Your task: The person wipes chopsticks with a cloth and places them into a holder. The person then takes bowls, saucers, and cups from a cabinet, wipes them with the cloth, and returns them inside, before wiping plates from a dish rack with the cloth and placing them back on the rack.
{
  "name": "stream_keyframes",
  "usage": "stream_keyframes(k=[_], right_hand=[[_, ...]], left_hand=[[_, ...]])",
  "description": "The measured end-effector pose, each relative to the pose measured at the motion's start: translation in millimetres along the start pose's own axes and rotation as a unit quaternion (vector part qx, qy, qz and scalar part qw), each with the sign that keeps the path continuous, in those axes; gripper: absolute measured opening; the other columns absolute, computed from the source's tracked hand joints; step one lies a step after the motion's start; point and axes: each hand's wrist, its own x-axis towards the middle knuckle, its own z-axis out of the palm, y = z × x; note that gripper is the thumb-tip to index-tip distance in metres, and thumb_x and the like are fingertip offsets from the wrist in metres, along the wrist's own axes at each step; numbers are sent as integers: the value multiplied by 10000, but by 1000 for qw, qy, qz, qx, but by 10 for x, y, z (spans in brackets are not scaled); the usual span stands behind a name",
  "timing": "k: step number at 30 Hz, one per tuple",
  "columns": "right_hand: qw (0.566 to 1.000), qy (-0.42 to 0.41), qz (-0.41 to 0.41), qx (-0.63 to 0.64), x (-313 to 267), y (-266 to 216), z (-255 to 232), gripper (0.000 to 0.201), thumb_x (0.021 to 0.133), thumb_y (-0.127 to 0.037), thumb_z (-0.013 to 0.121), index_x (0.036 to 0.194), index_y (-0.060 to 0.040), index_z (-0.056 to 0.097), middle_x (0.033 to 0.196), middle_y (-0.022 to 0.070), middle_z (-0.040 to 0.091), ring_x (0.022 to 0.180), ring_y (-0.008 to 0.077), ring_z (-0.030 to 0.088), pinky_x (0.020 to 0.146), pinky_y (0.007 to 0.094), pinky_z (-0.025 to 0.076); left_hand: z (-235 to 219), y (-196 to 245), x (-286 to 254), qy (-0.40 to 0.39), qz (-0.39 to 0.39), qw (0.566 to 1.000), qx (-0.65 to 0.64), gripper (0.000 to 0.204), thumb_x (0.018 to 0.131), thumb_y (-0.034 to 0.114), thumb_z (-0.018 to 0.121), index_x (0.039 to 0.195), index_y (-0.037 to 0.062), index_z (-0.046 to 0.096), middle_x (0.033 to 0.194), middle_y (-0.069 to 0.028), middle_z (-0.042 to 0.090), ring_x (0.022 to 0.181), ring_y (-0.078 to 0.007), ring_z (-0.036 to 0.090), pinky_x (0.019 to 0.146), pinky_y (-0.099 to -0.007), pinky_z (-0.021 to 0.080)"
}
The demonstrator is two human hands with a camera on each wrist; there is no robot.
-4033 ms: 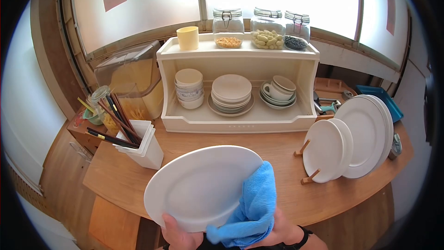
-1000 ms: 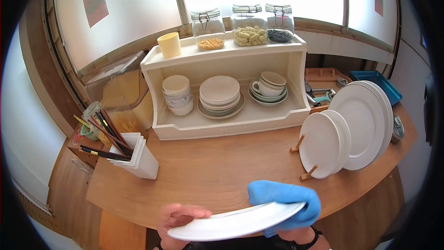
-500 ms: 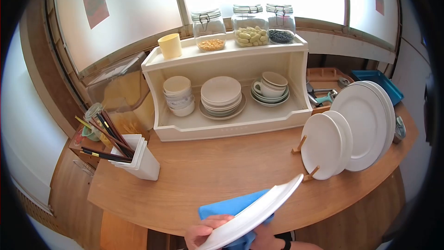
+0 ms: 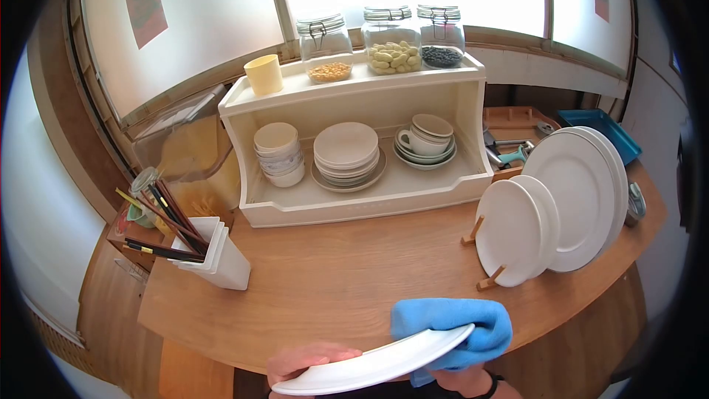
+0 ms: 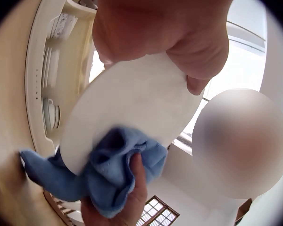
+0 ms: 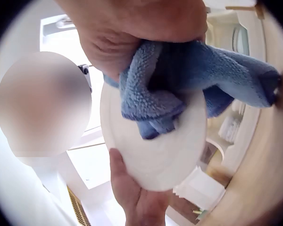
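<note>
A white oval plate is held tilted, nearly edge-on in the head view, over the table's front edge. My left hand grips its left end, thumb on one face and fingers on the other, as the left wrist view shows. At the plate's other end, my right hand pinches the rim through a blue cloth. The cloth wraps both faces there, with a loose end hanging off to one side. In the head view the cloth hides most of the right hand.
A wooden rack holds several upright white plates at the right. White holders with chopsticks stand at the left. Behind, a cream shelf carries bowls, stacked plates, cups and glass jars.
The plate has turned from facing me to nearly edge-on. Half a second ago the cloth and right hand were farther left, behind the plate; now they are at its right end.
</note>
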Motion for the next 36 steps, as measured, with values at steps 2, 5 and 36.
stream_keyframes(k=[2, 5, 36], right_hand=[[974, -11, -130, -187, -22, -52, 107, 478, 909, -148, 657, 1330, -66, 448, 1255, 79, 550, 1159, 223, 535, 1015, 382, 431], [998, 34, 32, 37, -149, 3, 336, 478, 911, -152, 658, 1332, -69, 448, 1257, 74, 546, 1158, 218, 532, 1013, 379, 429], [923, 91, -259, -271, 112, -339, -334, 440, 709, -96, 782, 1087, -15, 571, 948, 155, 622, 789, 328, 638, 661, 374, 522]], left_hand=[[81, -55, -102, 15, 5, 1000, -23, 424, 918, 410, 612, 1083, 20, 643, 969, -239, 681, 912, -406, 658, 805, -500, 535], [188, -85, -207, 44, 34, 996, -68, 475, 880, 430, 658, 1096, 7, 633, 1003, -227, 676, 1005, -412, 629, 849, -508, 517], [660, 930, 952, -316, 193, 807, 461, 199, 777, -18, 728, 965, -14, 661, 854, -182, 660, 752, -297, 639, 674, -385, 507]])
